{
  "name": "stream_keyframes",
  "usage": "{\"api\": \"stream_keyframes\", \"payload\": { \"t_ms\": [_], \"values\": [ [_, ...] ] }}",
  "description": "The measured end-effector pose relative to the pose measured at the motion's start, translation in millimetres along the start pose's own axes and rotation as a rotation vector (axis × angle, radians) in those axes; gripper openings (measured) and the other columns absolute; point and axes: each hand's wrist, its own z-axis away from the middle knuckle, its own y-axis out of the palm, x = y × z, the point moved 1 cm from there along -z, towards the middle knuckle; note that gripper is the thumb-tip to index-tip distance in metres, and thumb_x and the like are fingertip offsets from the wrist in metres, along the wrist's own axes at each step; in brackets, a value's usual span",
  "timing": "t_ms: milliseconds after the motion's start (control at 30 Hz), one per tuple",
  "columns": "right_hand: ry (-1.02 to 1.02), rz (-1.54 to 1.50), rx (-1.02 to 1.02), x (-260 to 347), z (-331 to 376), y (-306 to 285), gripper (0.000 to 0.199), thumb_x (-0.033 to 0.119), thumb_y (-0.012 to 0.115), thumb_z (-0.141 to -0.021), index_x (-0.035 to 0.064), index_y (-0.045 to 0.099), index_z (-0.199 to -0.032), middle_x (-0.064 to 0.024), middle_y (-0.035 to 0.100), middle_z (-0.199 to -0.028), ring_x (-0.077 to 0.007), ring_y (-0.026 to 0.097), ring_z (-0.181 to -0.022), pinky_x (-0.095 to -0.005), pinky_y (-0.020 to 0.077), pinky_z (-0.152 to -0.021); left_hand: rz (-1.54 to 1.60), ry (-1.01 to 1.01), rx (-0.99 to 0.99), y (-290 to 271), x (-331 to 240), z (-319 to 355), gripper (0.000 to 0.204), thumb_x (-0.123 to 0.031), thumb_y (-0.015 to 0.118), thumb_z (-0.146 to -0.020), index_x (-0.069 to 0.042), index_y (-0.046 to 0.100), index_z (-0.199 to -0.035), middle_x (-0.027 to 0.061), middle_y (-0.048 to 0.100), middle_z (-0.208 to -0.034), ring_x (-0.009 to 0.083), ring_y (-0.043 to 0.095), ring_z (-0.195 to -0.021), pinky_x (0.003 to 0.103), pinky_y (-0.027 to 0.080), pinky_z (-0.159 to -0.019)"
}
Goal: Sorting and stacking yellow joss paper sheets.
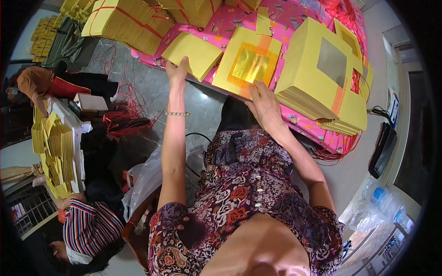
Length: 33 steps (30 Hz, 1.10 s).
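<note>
My left hand (177,72) is at the near edge of a thin folded pile of yellow paper (194,51), its thumb on top and its other fingers mostly hidden along the edge. To the right lies a yellow paper stack (224,64) whose top sheet bears a shiny gold foil square (251,67) with an orange border. My right hand (265,106) rests at the near right corner of that stack, fingers apart, fingertips touching the paper just below the foil. Both stacks sit on a pink patterned table cover (299,117).
Taller stacks of yellow paper (301,60) with silver squares stand at the right. Bundles tied with red string (124,25) fill the back left. A person in a striped shirt (90,230) and another in a brown top (37,83) work at a side table on the left.
</note>
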Motion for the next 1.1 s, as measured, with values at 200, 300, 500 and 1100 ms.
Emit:
{"api": "stream_keyframes", "payload": {
  "t_ms": [200,300,500,1100],
  "values": [
    [0.013,0.028,-0.025,-1,-3,5,0.046,0.012,0.07,-0.076,0.0001,0.052,-0.116,-0.0192,0.052,-0.122,-0.0373,0.05,-0.115,-0.0437,0.0447,-0.092,-0.284,0.219,-0.173,-1,10,-7,0.034,-0.002,0.065,-0.082,0.007,0.051,-0.111,0.0141,0.061,-0.109,0.0193,0.062,-0.093,0.028,0.048,-0.079],
    [0.006,0.051,-0.032,0,-4,7,0.041,0.012,0.069,-0.077,-0.0001,0.054,-0.113,-0.0196,0.052,-0.121,-0.0374,0.052,-0.113,-0.0437,0.0457,-0.091,-0.469,0.28,-0.244,-5,8,-8,0.055,-0.008,0.077,-0.071,0.01,0.043,-0.11,0.0245,0.061,-0.104,0.0333,0.062,-0.092,0.038,0.049,-0.083],
    [-0.025,0.035,-0.047,-7,-5,5,0.026,0.012,0.065,-0.08,-0.0008,0.06,-0.102,-0.0215,0.057,-0.114,-0.0381,0.057,-0.105,-0.0431,0.0489,-0.086,-0.969,0.423,-0.328,3,-15,16,0.074,-0.021,0.076,-0.07,0.013,0.036,-0.121,0.0293,0.051,-0.11,0.0399,0.05,-0.101,0.043,0.039,-0.093],
    [0.035,-0.135,-0.104,-2,-14,-2,0.011,0.009,0.061,-0.081,-0.0016,0.061,-0.081,-0.0185,0.059,-0.087,-0.0355,0.06,-0.084,-0.044,0.05,-0.07,-0.911,0.735,0.681,62,-36,117,0.018,-0.01,0.071,-0.071,-0.009,0.068,-0.089,0.0054,0.062,-0.093,0.0272,0.053,-0.095,0.038,0.043,-0.084]
  ]
}}
